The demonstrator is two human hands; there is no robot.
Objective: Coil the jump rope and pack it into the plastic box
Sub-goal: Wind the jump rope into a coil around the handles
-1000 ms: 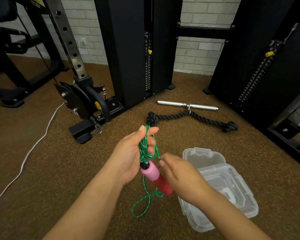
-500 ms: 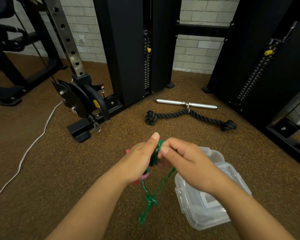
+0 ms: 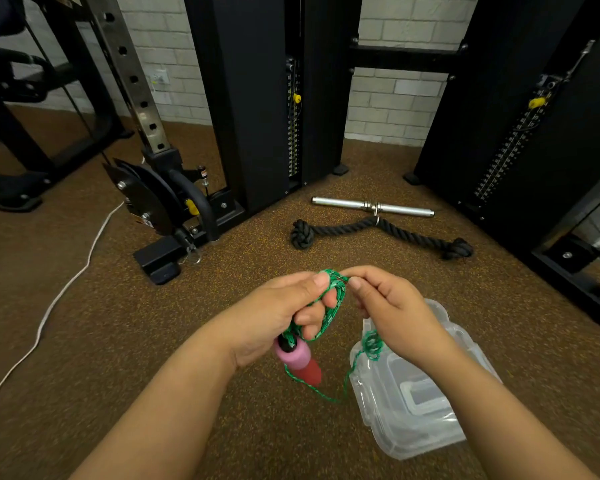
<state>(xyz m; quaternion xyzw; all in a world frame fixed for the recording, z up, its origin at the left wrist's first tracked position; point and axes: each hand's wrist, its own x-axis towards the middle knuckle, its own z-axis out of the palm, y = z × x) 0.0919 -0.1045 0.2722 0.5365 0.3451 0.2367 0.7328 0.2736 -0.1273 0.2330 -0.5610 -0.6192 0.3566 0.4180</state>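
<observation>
A green jump rope [image 3: 334, 308] is looped in several turns around the fingers of my left hand [image 3: 278, 320]. Its pink handle [image 3: 291, 355] and red handle [image 3: 309, 372] hang just below that hand. My right hand [image 3: 388, 306] pinches the rope at the top of the coil, right beside my left thumb. A slack tail of rope [image 3: 371, 344] hangs under my right hand and curves down toward the floor. The clear plastic box [image 3: 409, 400] lies open on the floor below my right forearm, which hides part of it.
A black tricep rope [image 3: 378, 230] and a chrome bar [image 3: 371, 206] lie on the brown floor ahead. Black cable-machine columns [image 3: 257, 98] stand behind them. A pulley base [image 3: 153, 206] sits to the left, and a white cable [image 3: 66, 289] runs across the floor.
My right hand has carried the rope up from the handles to the top of the coil, adding a turn around my left fingers. The hanging tail has become shorter.
</observation>
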